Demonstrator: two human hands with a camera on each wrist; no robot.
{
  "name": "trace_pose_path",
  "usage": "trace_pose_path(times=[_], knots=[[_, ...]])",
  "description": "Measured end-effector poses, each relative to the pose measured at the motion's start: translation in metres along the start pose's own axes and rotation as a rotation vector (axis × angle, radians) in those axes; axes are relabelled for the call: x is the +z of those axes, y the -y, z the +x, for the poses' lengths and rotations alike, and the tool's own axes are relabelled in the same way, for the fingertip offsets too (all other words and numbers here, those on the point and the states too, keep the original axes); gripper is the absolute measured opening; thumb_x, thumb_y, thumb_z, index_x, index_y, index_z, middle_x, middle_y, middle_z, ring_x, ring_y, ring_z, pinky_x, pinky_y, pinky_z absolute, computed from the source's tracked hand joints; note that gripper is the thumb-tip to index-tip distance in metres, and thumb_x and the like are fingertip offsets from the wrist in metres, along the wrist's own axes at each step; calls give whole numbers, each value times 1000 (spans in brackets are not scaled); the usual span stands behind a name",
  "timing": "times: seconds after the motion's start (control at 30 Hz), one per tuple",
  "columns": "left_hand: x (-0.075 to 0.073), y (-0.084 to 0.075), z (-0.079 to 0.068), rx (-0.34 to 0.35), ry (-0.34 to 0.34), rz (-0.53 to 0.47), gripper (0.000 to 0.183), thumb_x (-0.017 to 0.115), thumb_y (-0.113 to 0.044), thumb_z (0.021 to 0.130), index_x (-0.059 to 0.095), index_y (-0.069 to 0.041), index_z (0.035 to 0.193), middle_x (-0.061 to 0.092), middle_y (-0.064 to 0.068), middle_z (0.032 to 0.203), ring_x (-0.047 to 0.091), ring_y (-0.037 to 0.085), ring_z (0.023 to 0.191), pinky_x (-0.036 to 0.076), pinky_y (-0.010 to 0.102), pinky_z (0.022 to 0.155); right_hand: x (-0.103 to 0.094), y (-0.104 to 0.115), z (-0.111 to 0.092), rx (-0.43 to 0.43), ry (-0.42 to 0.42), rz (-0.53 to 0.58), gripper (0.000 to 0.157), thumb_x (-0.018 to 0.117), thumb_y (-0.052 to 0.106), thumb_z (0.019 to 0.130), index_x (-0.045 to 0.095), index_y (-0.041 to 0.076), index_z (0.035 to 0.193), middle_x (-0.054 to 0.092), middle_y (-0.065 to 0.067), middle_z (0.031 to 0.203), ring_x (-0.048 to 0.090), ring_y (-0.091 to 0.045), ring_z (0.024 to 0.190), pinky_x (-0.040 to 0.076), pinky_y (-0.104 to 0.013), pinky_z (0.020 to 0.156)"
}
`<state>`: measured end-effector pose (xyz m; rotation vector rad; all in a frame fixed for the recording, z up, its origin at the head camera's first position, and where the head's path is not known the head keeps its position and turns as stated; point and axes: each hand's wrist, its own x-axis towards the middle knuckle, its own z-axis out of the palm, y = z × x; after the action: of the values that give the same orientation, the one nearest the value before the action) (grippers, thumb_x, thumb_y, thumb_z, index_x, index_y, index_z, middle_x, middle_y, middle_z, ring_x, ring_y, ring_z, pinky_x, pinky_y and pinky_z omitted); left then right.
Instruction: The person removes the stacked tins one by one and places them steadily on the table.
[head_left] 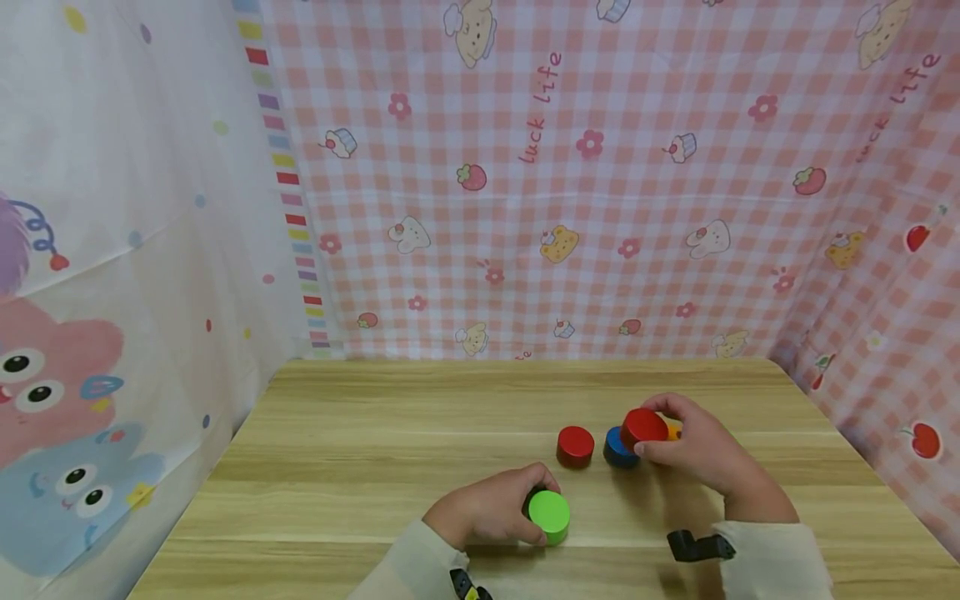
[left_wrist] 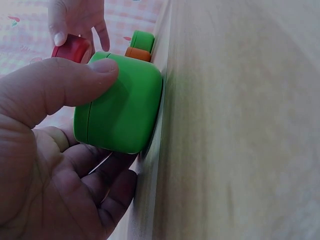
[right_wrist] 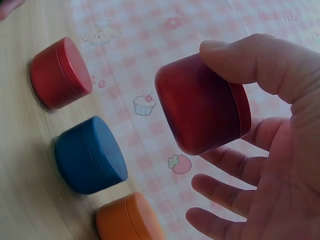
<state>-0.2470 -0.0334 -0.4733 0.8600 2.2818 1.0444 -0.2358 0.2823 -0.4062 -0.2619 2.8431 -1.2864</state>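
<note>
My left hand grips a green lidded round tin, thumb on one side and fingers on the other, low at the tabletop. A red tin is pinched between the thumb and fingers of my right hand, raised above the table. Below and beside it stand a blue tin and an orange tin, the latter mostly hidden by my right hand in the head view. Another red tin stands just left of the blue one. In the left wrist view, a second green tin shows behind the orange one.
The wooden table reaches back to a pink checked cloth. A white cartoon-print cloth hangs along the left side, and the checked cloth continues along the right. Black wrist mounts sit on both pale sleeves.
</note>
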Motion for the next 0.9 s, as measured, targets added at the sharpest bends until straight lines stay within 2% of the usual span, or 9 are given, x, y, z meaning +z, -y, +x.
trace_pose_path(times=[0.1,0.2,0.3,0.37,0.57,0.9], knots=[[0,0,0,-6,4,0,48,89,-10,82,59,-25,116,62,-14,110,57,5,100,46,25,97,-3,-4,-1,13,-13,4,53,84,26,89,59,4,132,65,-18,131,56,-39,123,48,-46,91],[-1,0,0,-7,9,-3,48,89,-10,82,58,-25,116,62,-14,110,57,5,100,46,25,97,-5,-7,-1,46,-20,22,55,84,26,90,58,4,133,63,-21,135,51,-46,130,47,-59,97],[-1,-1,-1,-15,12,-10,48,89,-10,82,58,-25,116,62,-13,110,56,5,100,46,25,97,-8,-10,0,87,-22,30,60,84,27,90,56,2,136,58,-26,144,41,-53,140,38,-74,105],[-1,-1,-1,-18,11,-13,48,89,-9,82,58,-25,116,62,-13,110,56,6,100,46,26,96,-9,-11,1,117,-23,31,63,84,29,91,54,1,139,52,-29,149,36,-56,143,33,-77,108],[-1,-2,-2,-23,11,-16,48,89,-10,83,58,-25,116,62,-13,110,57,6,100,46,26,96,-12,-15,1,180,-42,47,68,81,30,93,48,-1,144,44,-33,155,33,-57,144,33,-77,110],[-1,-1,-1,-15,12,-34,49,89,-8,82,58,-24,116,62,-13,110,57,6,100,47,26,96,-22,-23,0,249,-83,38,75,77,33,96,40,-3,150,38,-35,157,36,-57,141,35,-73,111]])
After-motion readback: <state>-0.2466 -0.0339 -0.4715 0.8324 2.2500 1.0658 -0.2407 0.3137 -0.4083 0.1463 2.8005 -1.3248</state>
